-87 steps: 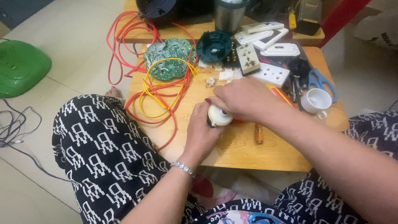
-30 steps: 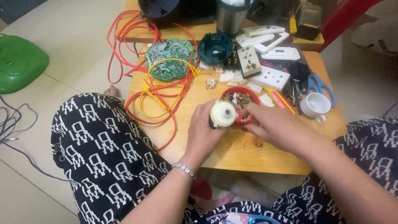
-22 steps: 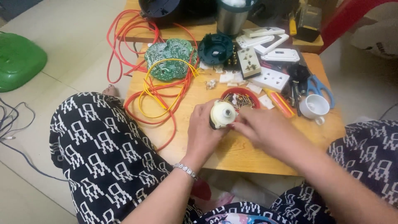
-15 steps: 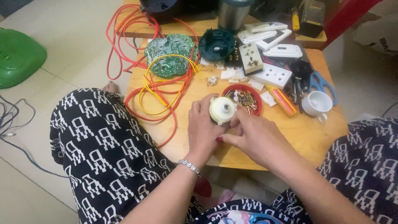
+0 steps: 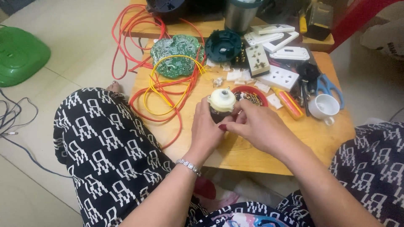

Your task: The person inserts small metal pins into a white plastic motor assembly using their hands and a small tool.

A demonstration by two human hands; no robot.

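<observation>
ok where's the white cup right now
In the head view, the white cup sits near the wooden table's right edge, below the blue-handled scissors.

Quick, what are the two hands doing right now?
Left hand: closed around the small cream-topped motor.
Right hand: fingers pinched at the motor's side, touching it.

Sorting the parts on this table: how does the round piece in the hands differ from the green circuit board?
The cream-topped round part is small, thick and held upright by the left hand and right hand; the green circuit board is wider, flat, untouched, lying under yellow wires. Both are roughly round.
</observation>
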